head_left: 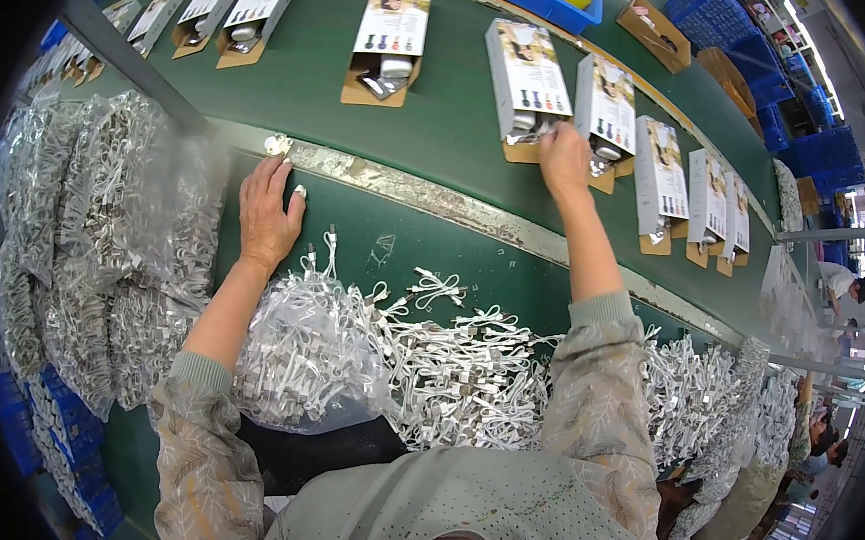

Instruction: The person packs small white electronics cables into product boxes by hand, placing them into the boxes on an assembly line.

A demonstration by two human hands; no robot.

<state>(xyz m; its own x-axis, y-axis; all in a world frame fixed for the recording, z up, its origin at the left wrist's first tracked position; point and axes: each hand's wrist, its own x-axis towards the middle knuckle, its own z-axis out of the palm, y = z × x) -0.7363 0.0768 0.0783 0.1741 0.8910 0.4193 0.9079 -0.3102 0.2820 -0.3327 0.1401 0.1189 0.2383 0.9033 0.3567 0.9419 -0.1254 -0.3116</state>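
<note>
Box (528, 76) on belt: right hand (564, 159) closed at its open end, contents unclear; left hand (268, 213) flat, empty; press squarely.

Head-worn fisheye, steeply down, close.

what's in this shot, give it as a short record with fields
setting: green conveyor belt beyond a green table
left hand: flat on the table, empty
right hand: reaching to an open box on the belt
pile: white cables in front of the person
left side: bags of cables
belt: row of open boxes
</note>
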